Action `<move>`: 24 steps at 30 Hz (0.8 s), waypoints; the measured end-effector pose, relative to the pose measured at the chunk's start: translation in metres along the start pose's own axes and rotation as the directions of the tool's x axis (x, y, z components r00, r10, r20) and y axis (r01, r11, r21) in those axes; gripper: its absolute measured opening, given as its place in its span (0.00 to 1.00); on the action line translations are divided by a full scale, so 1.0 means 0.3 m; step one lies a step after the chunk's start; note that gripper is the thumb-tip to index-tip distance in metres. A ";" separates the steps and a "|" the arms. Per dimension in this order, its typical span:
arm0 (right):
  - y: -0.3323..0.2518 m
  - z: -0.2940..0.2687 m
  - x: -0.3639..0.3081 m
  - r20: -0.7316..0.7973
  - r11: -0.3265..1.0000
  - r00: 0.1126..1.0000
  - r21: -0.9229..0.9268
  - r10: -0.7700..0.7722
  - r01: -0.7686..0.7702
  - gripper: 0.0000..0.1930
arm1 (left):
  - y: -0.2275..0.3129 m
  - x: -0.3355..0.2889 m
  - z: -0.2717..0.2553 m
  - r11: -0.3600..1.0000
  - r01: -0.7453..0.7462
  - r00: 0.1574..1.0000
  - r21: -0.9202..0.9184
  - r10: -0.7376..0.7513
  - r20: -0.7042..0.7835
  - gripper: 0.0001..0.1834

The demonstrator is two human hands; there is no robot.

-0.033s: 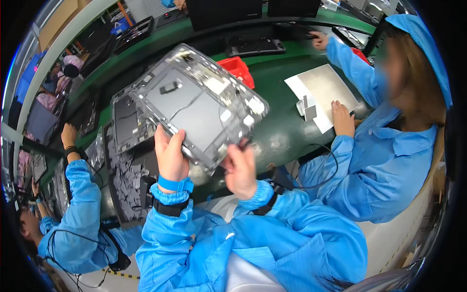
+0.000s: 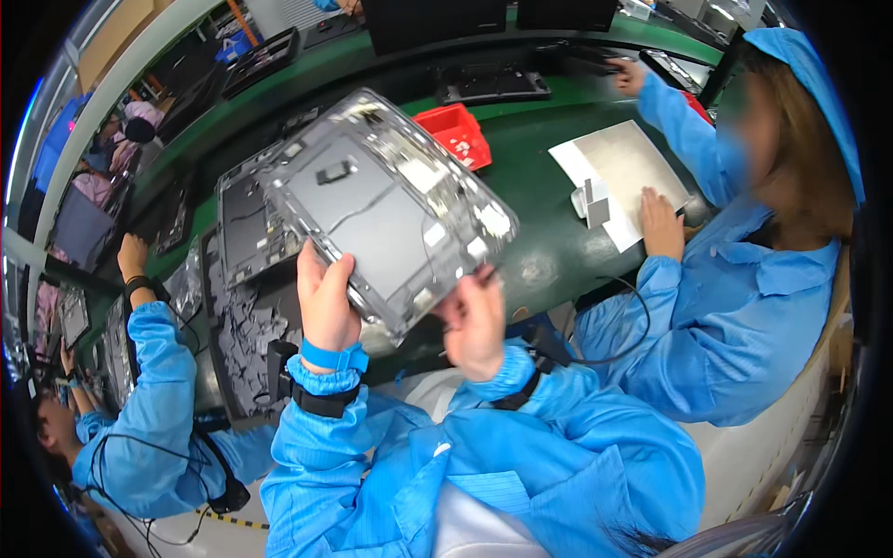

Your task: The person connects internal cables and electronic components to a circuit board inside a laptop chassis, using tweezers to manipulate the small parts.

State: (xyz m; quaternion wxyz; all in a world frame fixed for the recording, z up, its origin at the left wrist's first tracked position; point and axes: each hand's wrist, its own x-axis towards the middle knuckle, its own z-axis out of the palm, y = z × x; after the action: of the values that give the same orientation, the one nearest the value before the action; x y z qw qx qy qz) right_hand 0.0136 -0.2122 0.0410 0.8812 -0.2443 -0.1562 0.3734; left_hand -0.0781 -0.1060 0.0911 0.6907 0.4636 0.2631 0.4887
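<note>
My left hand (image 2: 327, 302) grips a grey laptop housing (image 2: 386, 246) by its near-left edge, thumb on top, and holds it tilted above the bench. The housing's inner side faces up. It has a large flat panel, a small black piece, a thin cable and silvery parts along the far right side. My right hand (image 2: 476, 330) is at the near right corner of the housing, its fingers curled together. Its fingertips are blurred, and what they pinch cannot be made out. A second opened housing (image 2: 244, 219) lies behind and left, partly covered by the held one.
A red bin (image 2: 465, 139) with small white bits stands beyond the housing. Dark scraps fill a black tray (image 2: 223, 381) at left. A co-worker at right rests a hand on a pale flat sheet (image 2: 623, 163). Another co-worker's arm (image 2: 158, 344) reaches in at left.
My right hand has shifted slightly right and up along the housing's corner. The housing has moved a little to the right; my left hand keeps its grip on it.
</note>
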 end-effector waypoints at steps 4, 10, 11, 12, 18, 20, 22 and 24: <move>-0.089 -0.002 -0.054 -0.242 0.973 0.969 -0.230 -0.052 -0.005 0.16 | -0.066 -0.069 -0.121 0.986 0.135 0.985 0.101 -0.145 0.091 0.25; 0.043 -0.196 -0.058 -0.090 0.917 0.972 -0.322 0.218 -0.235 0.26 | -0.274 -0.015 -0.282 0.862 0.118 0.993 0.494 -0.112 -0.041 0.29; 0.036 -0.175 -0.048 -0.117 0.884 0.974 -0.411 0.193 -0.224 0.25 | -0.261 -0.028 -0.270 0.738 0.060 0.996 0.672 -0.088 0.007 0.33; 0.034 -0.168 -0.042 -0.145 0.842 0.975 -0.494 0.166 -0.216 0.24 | -0.235 -0.049 -0.253 0.578 -0.007 0.995 0.816 -0.077 0.063 0.37; 0.022 -0.257 0.022 -0.104 0.571 0.942 -0.772 0.318 -0.278 0.27 | -0.222 -0.150 -0.214 0.272 -0.171 0.964 0.947 -0.151 0.218 0.51; 0.005 -0.281 0.050 0.108 0.130 0.976 -0.988 0.190 0.084 0.25 | -0.232 -0.149 -0.212 0.232 -0.220 0.959 0.948 -0.128 0.254 0.50; -0.005 -0.287 0.060 0.193 0.050 0.970 -0.981 0.147 0.188 0.25 | -0.219 -0.142 -0.199 0.254 -0.200 0.962 0.946 -0.134 0.239 0.47; -0.010 -0.267 0.071 0.301 -0.018 0.947 -0.952 0.114 0.305 0.25 | -0.188 -0.125 -0.182 0.265 -0.177 0.969 0.948 -0.121 0.214 0.44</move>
State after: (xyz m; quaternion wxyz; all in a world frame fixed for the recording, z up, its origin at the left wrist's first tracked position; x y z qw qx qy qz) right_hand 0.0664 -0.2235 -0.0221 0.4331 -0.7269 -0.5193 0.1195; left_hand -0.1127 -0.1247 0.0135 0.2852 0.8475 0.4099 0.1800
